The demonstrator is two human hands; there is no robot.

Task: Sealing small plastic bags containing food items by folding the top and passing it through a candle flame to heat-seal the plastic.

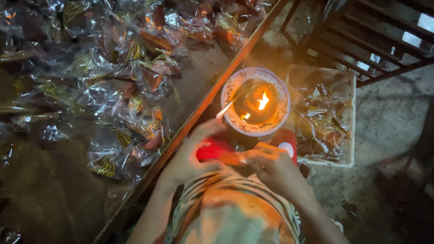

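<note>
Nearest to the camera, the person's knees are showing under a pale, soft cloth (226, 217). Just above it, the two hands are meeting over a small packet (224, 156), which is looking red and orange in the flame's glow. The left hand (187, 158) is curling around the packet's left end, with the fingers closed on it. The right hand (271, 169) is pinching the right end between thumb and fingers. The packet is lying with its long axis running left to right, almost level, and its upper edge is pointing toward the flame.

Just beyond the hands, a round bowl-shaped lamp (255, 101) with a pale, rough rim is burning with a small yellow flame (263, 101). A thin stick (226, 109) is leaning on its left rim.

To the right, a white plastic crate (348, 153) with a lattice wall is holding shiny sealed packets. To the left, behind a straight wooden edge, the tabletop (194, 77) is carrying a heap of crinkled clear bags (126, 77) with brown contents. Farthest, at the top right, dark wooden slats (375, 40) are standing on the grey concrete floor.
</note>
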